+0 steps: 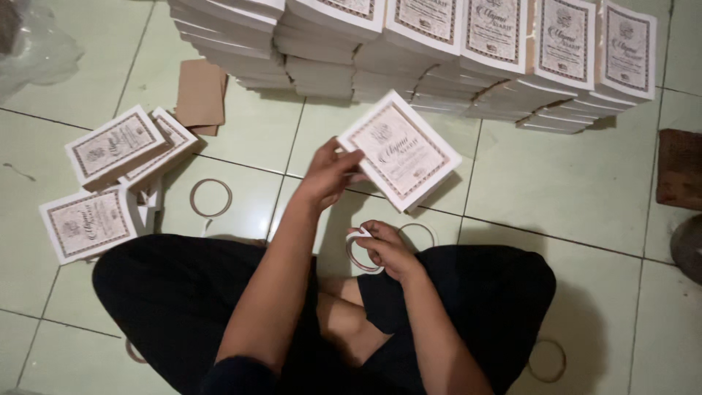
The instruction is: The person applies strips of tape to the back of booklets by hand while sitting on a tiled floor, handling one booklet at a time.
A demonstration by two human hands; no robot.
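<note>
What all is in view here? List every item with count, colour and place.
booklet in hand: one, white with brown border, centre.
stacked booklets: many, white, along the top.
loose booklets: about four, white, left floor.
tape ring in hand: one, white.
tape rings on floor: about four, brownish, scattered.
cardboard piece: one, brown, upper left.
tiled floor: pale green.
left hand: grips the booklet.
right hand: holds the ring.

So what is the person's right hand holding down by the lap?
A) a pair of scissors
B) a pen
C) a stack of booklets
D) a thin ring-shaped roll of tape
D: the right hand grips a thin ring-shaped tape roll, while the left hand holds a white booklet above the tiled floor.
</note>
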